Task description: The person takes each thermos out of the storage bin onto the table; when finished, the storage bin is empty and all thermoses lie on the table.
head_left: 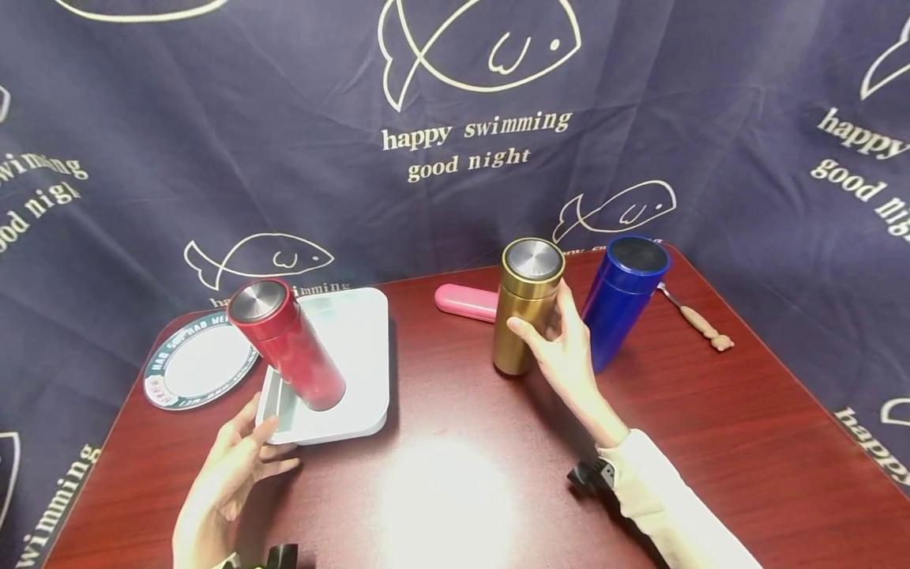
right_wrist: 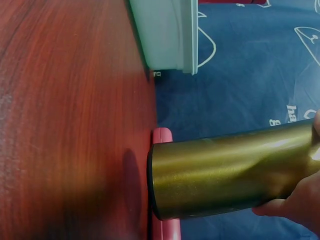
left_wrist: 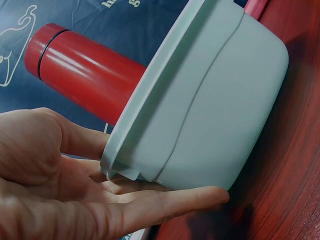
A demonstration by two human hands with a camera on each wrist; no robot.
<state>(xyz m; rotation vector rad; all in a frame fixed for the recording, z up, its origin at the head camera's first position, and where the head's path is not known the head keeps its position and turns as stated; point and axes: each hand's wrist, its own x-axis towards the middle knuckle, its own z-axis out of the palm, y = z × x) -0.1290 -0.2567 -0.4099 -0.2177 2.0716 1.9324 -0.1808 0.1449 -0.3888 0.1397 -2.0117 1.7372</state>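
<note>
Head view shows me the red bottle in the pale basin at left, seemingly placed; the right hand grips the gold bottle, right of centre; the left hand touches the basin, fingers extended; the blue bottle, farther right, stands untouched.

- The curtain hangs behind the table, at 12 o'clock.
- The box sits toward the table's 10 o'clock, with the left flask in it.
- The plate lies just beside the box, at its 9 o'clock.
- The left hand touches the box's 7 o'clock corner.
- The middle flask, in the right hand, is well apart from the box, at its 3 o'clock.
- The case lies behind it, toward 11 o'clock.
- The right flask stands near it, at 3 o'clock.
- The utensil lies at the right flask's 2 o'clock.
</note>
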